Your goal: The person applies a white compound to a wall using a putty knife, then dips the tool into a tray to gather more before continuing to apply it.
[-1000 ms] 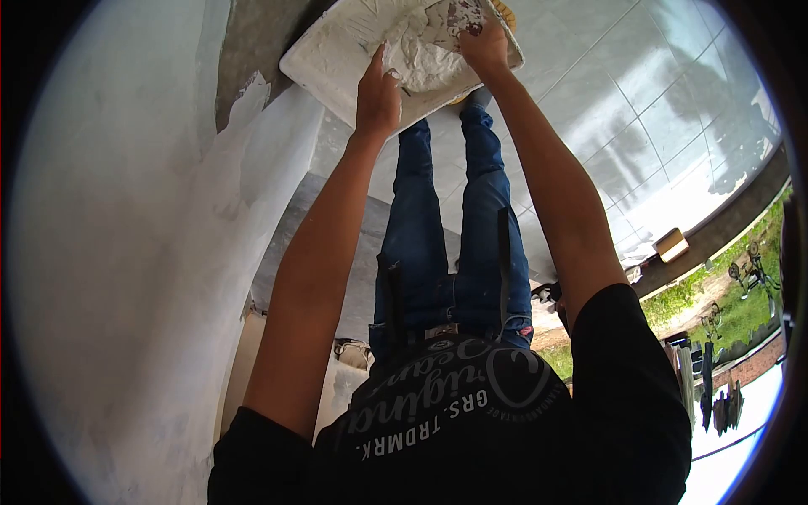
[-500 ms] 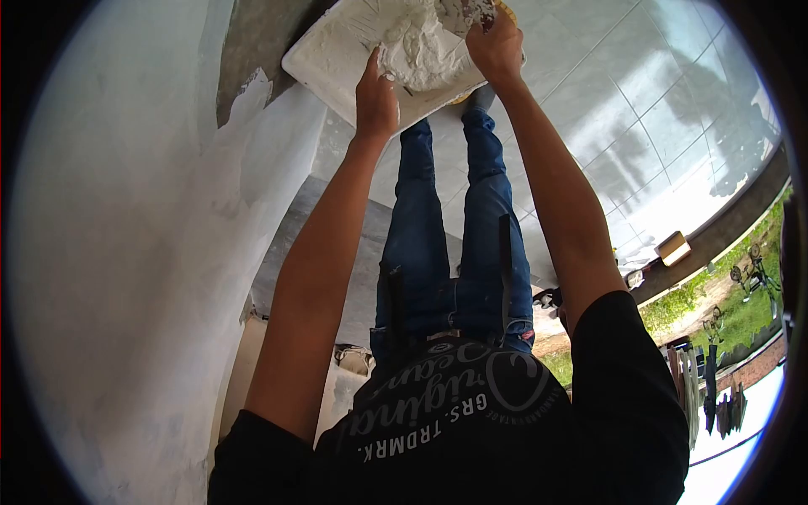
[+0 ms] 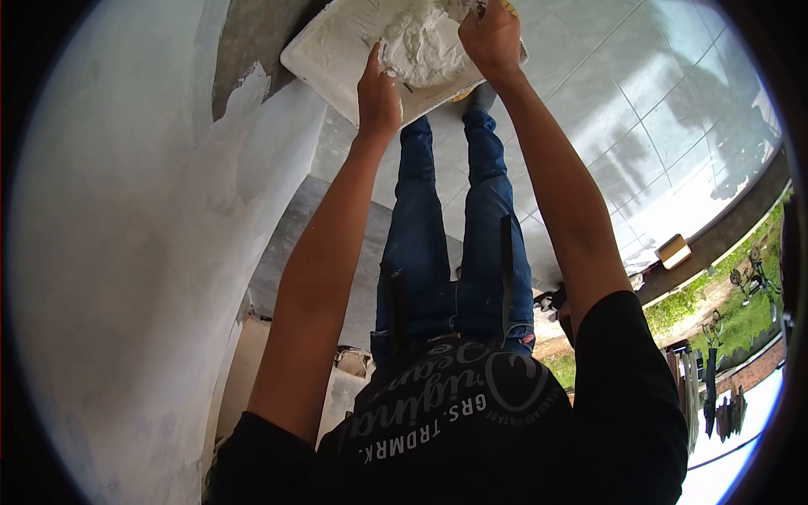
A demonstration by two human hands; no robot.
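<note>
A shallow white tub [image 3: 332,71] is at the top of the head view, with a thick mound of white plaster [image 3: 425,50] in it. My left hand [image 3: 380,94] grips the tub's near edge, its thumb over the rim and its fingers hidden underneath. Some white paste sticks to that hand. Over the tub's right side, my right hand [image 3: 491,40] is closed around a tool whose kind I cannot make out. The tool's working end is mostly hidden by the hand and the frame's top edge.
A grey, partly coated wall [image 3: 135,236] runs close along my left. Light tiles [image 3: 623,109] cover the floor on the right. My legs in jeans [image 3: 417,219] stand below the tub. Beyond a ledge lie a small box [image 3: 673,251] and grass [image 3: 762,278].
My right hand has shifted slightly left and up over the tub, and the tool shows less. The plaster mound has changed shape a little. My left hand keeps its hold.
</note>
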